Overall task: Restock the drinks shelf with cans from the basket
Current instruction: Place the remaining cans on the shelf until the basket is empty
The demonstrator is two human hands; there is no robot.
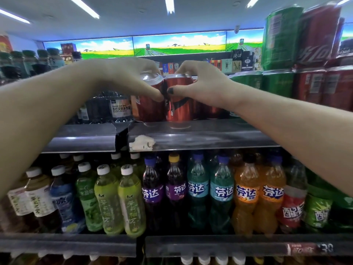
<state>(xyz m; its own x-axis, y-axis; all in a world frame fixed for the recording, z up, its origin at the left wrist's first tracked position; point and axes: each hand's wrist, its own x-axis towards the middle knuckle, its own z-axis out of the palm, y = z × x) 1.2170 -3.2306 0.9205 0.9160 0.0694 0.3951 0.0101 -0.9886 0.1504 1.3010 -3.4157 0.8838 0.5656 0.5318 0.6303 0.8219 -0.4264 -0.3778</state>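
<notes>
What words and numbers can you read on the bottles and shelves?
"芬达": purple bottles, teal bottles and orange bottles.
"苏打天然水饮品": water pack label.
"30": price tag, the rest blurred.
Red cans, green tea bottles: script too blurred to read surely.

We see a brightly lit shop under cool white ceiling tubes (pixel 169 4) that run across the top of the frame and blow out to pure glare. A backlit panel (pixel 179 44) glows across the upper middle. The shelf edge (pixel 200 138) in the centre shows streaky reflections. Wide-angle bending curves the edges, stretching the cans (pixel 301 35) at upper right, which are smeared with blur. Bottles (pixel 28 62) at upper left and the bottom corners are soft; the middle bottle row (pixel 191 192) is sharper.
</notes>
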